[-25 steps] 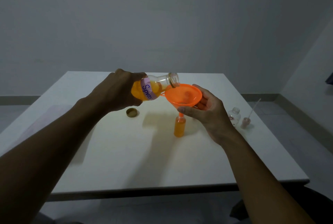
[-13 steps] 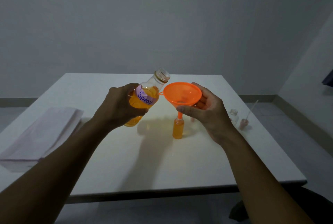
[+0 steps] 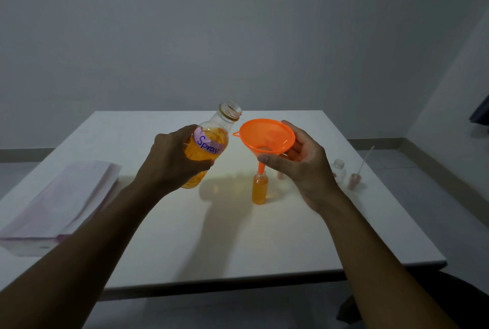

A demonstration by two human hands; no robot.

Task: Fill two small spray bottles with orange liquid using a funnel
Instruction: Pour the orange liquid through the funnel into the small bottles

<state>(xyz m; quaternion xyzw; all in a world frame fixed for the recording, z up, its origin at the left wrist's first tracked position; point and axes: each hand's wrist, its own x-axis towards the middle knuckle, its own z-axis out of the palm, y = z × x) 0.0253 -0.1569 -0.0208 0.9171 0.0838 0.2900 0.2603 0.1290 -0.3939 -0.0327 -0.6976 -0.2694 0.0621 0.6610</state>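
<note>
A folded cloth lies at the counter's left. The left hand wraps its fingers around the "Spray" bottle, tilted, mouth open. The right hand pinches the orange funnel, spout in the filled spray bottle. An empty spray bottle stands far right.

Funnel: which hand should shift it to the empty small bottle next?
Right. The right hand already grips the funnel, and the empty small bottle stands on its side. The left hand is occupied holding the Spray bottle.
</note>
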